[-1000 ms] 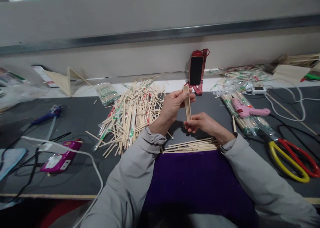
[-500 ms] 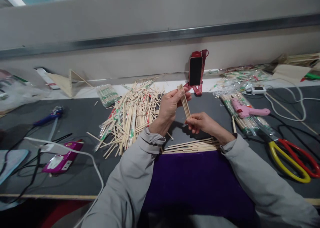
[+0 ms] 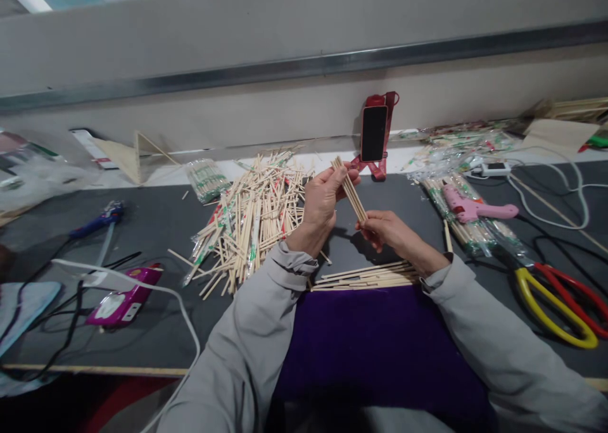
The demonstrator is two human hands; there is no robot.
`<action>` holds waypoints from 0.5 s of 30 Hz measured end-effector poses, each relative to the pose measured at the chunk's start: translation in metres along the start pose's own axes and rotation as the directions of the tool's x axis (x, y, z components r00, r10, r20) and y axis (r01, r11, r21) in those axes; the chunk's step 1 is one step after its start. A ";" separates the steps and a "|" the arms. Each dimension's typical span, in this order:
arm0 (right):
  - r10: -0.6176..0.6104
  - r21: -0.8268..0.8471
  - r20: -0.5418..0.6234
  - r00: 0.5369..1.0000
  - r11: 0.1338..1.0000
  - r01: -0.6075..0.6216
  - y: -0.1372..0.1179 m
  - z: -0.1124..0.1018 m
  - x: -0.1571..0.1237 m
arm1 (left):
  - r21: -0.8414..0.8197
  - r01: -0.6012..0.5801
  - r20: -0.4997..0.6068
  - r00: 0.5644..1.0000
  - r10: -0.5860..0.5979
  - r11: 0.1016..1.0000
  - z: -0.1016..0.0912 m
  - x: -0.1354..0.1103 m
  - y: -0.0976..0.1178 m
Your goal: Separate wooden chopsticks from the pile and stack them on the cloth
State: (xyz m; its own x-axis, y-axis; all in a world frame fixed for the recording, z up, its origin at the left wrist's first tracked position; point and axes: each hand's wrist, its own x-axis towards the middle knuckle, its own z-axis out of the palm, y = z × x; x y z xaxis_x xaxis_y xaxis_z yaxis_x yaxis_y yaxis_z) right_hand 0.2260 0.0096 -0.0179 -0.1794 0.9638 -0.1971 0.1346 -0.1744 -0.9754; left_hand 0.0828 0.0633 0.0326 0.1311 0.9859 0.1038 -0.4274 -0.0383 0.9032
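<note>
Several thin wooden sticks (image 3: pixel 351 193) are held together in a small bundle, slanting above the dark table mat. My left hand (image 3: pixel 324 195) grips the bundle's upper end between thumb and fingers. At the lower end, my right hand (image 3: pixel 386 229) pinches the stick tips. Below my hands, a row of loose sticks (image 3: pixel 365 276) lies along the edge of the purple cloth (image 3: pixel 380 344). A large heap of loose sticks (image 3: pixel 259 218), some in wrappers, spreads to the left of my left hand.
A pink glue gun (image 3: pixel 475 206) rests on packed sticks (image 3: pixel 468 230) at right, near yellow-and-red-handled scissors (image 3: pixel 553 306). At left are a blue glue gun (image 3: pixel 99 219), a magenta device (image 3: pixel 124 300) and a white cable (image 3: pixel 183 313). A phone (image 3: pixel 373 133) stands against the wall.
The bundle and both hands keep nearly the same pose. My right hand has shifted slightly, still at the lower end. The whole view has moved a little.
</note>
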 end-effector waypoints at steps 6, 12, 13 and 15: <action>0.010 0.065 0.051 0.999 0.998 -0.014 0.005 0.003 -0.001 | 0.017 -0.023 0.000 1.000 0.023 1.000 0.003 -0.003 0.003; 0.021 -0.145 -0.097 0.995 0.989 -0.035 0.006 -0.009 0.003 | 0.270 -0.231 0.133 0.970 0.202 0.935 0.000 -0.007 0.017; -0.004 -0.158 -0.139 0.990 0.987 -0.018 0.003 -0.013 0.003 | 0.349 -0.275 0.193 0.957 0.218 0.896 0.000 -0.008 0.018; -0.076 -0.110 -0.197 0.977 0.992 0.055 -0.005 -0.021 -0.001 | 0.475 -0.331 0.297 0.933 0.206 0.816 -0.001 -0.011 0.016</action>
State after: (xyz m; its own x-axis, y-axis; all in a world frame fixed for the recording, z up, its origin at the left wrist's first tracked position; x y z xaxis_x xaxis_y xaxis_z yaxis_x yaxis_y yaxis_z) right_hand 0.2459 0.0142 -0.0109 0.0061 0.9951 -0.0988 0.2310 -0.0975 -0.9680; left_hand 0.0736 0.0525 0.0458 0.2999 0.8632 0.4061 0.0326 -0.4347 0.9000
